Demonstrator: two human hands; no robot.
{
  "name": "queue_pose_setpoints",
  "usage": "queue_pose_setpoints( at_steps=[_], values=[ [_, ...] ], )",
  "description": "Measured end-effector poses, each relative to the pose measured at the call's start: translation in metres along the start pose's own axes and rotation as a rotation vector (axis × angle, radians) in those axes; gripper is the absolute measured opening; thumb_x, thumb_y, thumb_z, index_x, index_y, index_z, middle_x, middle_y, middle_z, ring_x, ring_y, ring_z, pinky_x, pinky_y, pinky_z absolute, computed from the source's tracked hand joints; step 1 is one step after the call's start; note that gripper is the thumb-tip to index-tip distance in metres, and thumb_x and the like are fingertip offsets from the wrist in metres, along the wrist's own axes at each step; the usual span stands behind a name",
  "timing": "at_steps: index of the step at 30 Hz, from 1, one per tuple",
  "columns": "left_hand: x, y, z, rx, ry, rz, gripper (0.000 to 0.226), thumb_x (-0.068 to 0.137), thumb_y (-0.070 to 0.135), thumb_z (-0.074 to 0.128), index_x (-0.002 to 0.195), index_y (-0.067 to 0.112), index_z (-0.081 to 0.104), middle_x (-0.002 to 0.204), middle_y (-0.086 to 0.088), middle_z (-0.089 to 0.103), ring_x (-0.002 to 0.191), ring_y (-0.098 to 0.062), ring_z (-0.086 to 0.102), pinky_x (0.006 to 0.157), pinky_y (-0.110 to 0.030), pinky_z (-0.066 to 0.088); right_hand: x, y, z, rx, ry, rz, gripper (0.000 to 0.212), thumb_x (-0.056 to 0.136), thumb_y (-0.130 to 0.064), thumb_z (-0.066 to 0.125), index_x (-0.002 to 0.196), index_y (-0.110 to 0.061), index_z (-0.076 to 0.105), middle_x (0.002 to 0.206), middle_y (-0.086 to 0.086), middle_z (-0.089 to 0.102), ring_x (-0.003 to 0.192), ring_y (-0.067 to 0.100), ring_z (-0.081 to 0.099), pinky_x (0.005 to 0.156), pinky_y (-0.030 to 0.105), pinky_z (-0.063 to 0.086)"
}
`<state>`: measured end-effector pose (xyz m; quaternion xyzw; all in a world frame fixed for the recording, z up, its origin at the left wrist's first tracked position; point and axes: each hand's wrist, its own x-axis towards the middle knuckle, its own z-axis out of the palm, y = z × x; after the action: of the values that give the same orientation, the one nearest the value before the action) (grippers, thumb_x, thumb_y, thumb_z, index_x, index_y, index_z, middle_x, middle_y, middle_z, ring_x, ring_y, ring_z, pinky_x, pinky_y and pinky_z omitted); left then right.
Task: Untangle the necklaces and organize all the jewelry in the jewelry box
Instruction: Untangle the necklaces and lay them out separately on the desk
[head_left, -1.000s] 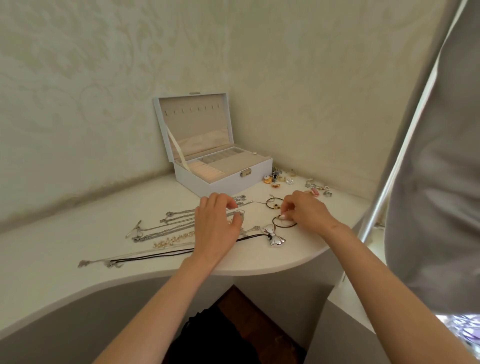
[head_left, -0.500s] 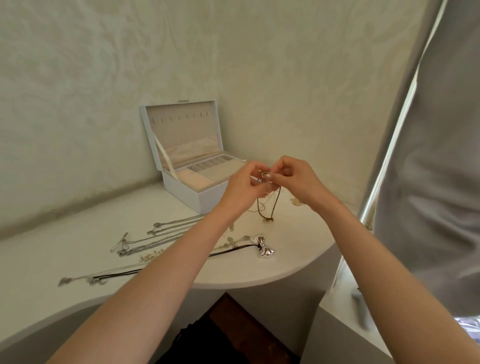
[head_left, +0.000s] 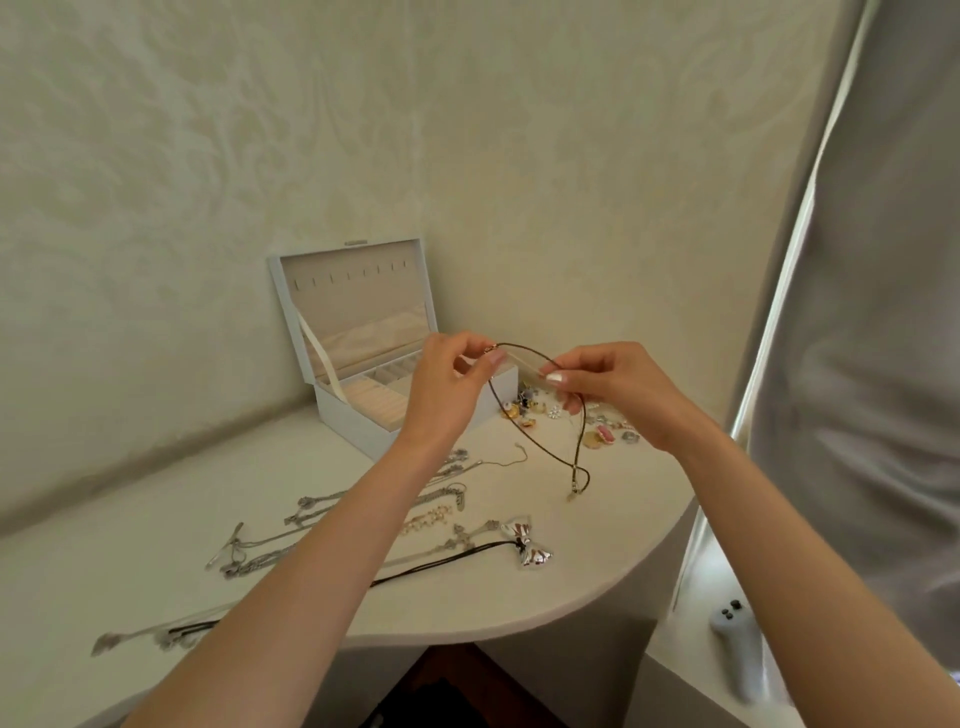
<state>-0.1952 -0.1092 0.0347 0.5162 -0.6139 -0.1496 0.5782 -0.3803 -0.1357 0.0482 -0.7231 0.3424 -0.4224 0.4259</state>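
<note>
No readable text, label, brand, number or sign appears anywhere in the view; the jewelry box (head_left: 363, 364) and the wall bear no writing.

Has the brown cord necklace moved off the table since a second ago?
Yes. The brown cord necklace went up off the table; left hand and right hand pinch it in front of the jewelry box.

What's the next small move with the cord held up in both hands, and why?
Probably carry the cord over to the hooks in the open box lid. The left hand and right hand each pinch it, and its loop hangs down apart from the chains on the table.
</note>
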Motion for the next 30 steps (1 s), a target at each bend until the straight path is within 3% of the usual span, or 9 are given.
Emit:
queue_pose_setpoints(
  at_steps=[2, 6, 8, 12, 16, 19, 22, 25, 30],
  values=[
    [0.000, 0.003, -0.003, -0.122, -0.003, -0.057, 0.010, 0.093, 0.023, 0.055, 0.084, 0.018, 0.058, 0.097, -0.002, 0.057, 0.079, -0.002, 0.051, 0.065, -0.006, 0.040, -0.002, 0.001, -0.006, -0.015, -0.048, 0.039, 0.009, 0.082, -0.006, 0.068, 0.086, -0.011, 0.075, 0.061, 0.004, 0.062, 0.055, 0.011, 0.054, 0.059, 0.023, 0.048],
    [0.006, 0.008, -0.010, -0.560, 0.039, -0.257, 0.015, 0.098, 0.013, 0.043, 0.087, 0.010, 0.052, 0.076, -0.001, 0.065, 0.065, -0.008, 0.061, 0.063, -0.019, 0.050, -0.007, 0.008, -0.009, -0.151, -0.089, 0.142, 0.013, 0.076, -0.024, 0.076, 0.086, -0.016, 0.077, 0.064, 0.004, 0.062, 0.059, 0.009, 0.053, 0.068, 0.038, 0.028],
    [0.007, 0.008, -0.015, -0.741, 0.066, -0.307, 0.016, 0.096, 0.010, 0.039, 0.083, 0.008, 0.048, 0.071, -0.004, 0.066, 0.061, -0.012, 0.061, 0.062, -0.023, 0.052, -0.009, 0.012, -0.008, -0.112, -0.062, 0.160, 0.013, 0.075, -0.024, 0.075, 0.081, -0.012, 0.076, 0.063, 0.000, 0.064, 0.055, 0.004, 0.052, 0.065, 0.035, 0.028],
    [0.002, 0.003, -0.026, -0.995, 0.157, -0.391, 0.019, 0.091, 0.006, 0.038, 0.076, 0.009, 0.049, 0.069, -0.007, 0.068, 0.056, -0.012, 0.055, 0.053, -0.020, 0.048, -0.012, 0.019, -0.001, 0.122, 0.035, 0.135, 0.007, 0.083, -0.009, 0.066, 0.078, -0.007, 0.070, 0.066, 0.001, 0.066, 0.055, 0.004, 0.058, 0.053, 0.015, 0.040],
    [-0.005, -0.012, -0.038, -0.887, 0.166, -0.456, 0.018, 0.089, 0.007, 0.040, 0.073, 0.013, 0.043, 0.071, -0.005, 0.069, 0.044, -0.008, 0.037, 0.036, -0.015, 0.025, -0.012, 0.026, 0.010, 0.372, 0.085, 0.150, 0.009, 0.082, -0.010, 0.063, 0.084, -0.001, 0.064, 0.068, 0.004, 0.058, 0.051, 0.013, 0.054, 0.042, 0.018, 0.038],
    [-0.010, -0.025, -0.048, -0.775, 0.159, -0.488, 0.020, 0.093, 0.013, 0.045, 0.072, 0.014, 0.045, 0.065, 0.000, 0.065, 0.038, -0.005, 0.031, 0.034, -0.014, 0.018, -0.012, 0.026, 0.018, 0.507, 0.031, 0.132, 0.018, 0.072, -0.005, 0.065, 0.090, -0.004, 0.069, 0.069, 0.003, 0.061, 0.054, 0.011, 0.055, 0.046, 0.018, 0.042],
    [-0.013, -0.030, -0.057, -0.668, 0.141, -0.509, 0.018, 0.092, 0.016, 0.053, 0.075, 0.015, 0.050, 0.057, 0.004, 0.054, 0.038, -0.005, 0.030, 0.034, -0.014, 0.019, -0.011, 0.023, 0.023, 0.618, -0.024, 0.090, 0.034, 0.061, -0.001, 0.070, 0.094, -0.006, 0.072, 0.079, 0.007, 0.067, 0.069, 0.017, 0.068, 0.063, 0.021, 0.055],
    [-0.017, -0.026, -0.059, -0.654, 0.091, -0.483, 0.019, 0.093, 0.015, 0.053, 0.074, 0.014, 0.050, 0.058, 0.000, 0.060, 0.039, -0.007, 0.037, 0.035, -0.015, 0.026, -0.008, 0.013, 0.032, 0.622, -0.015, 0.062, 0.034, 0.069, 0.003, 0.062, 0.102, -0.001, 0.064, 0.082, 0.013, 0.071, 0.073, 0.020, 0.071, 0.065, 0.021, 0.056],
    [-0.024, -0.007, -0.056, -0.545, -0.088, -0.363, 0.011, 0.096, 0.017, 0.049, 0.091, 0.008, 0.052, 0.090, -0.011, 0.073, 0.051, -0.013, 0.051, 0.045, -0.020, 0.038, -0.003, -0.007, 0.050, 0.450, -0.003, -0.024, 0.026, 0.071, -0.010, 0.065, 0.096, -0.008, 0.058, 0.089, 0.014, 0.073, 0.063, 0.016, 0.065, 0.057, 0.022, 0.051]
  ],
)
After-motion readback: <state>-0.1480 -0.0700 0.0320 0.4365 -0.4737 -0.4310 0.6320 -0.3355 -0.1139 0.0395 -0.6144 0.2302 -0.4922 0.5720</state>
